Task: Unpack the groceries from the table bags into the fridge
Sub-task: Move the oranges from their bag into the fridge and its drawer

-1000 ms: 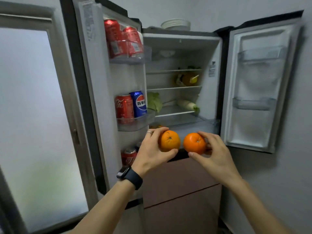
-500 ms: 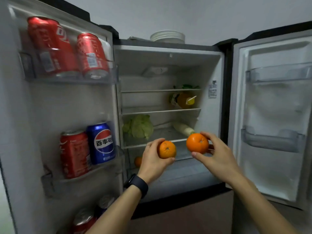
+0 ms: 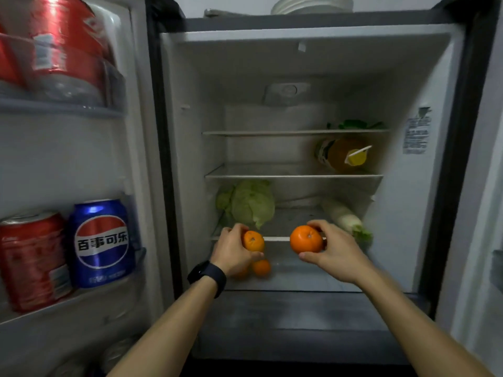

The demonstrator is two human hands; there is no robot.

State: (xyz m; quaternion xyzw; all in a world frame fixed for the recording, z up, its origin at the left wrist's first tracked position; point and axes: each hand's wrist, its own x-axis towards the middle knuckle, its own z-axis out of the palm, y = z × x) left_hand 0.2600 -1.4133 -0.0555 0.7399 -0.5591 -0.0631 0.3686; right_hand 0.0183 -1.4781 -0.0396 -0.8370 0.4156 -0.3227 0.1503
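White plates (image 3: 311, 4), seemingly stacked, up top; wall (image 3: 234, 1) behind

— The third shelf (image 3: 277, 238)?
— The cabbage (image 3: 251, 204) blocks its left end, the radish (image 3: 343, 217) its right end; I can pass between them.
— Below its front edge?
— A loose orange (image 3: 261, 267) sits at the left, under my left hand (image 3: 234, 253); middle and right lie open.

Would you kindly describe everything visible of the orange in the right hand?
The orange is round, bright and whole, with a smooth, faintly glossy peel and a small stem dimple facing the camera. The right hand grips it, fingers curled over its top and right side, thumb underneath. It is held in the air in front of the lowest shelf edge, to the right of the smaller orange and apart from it.
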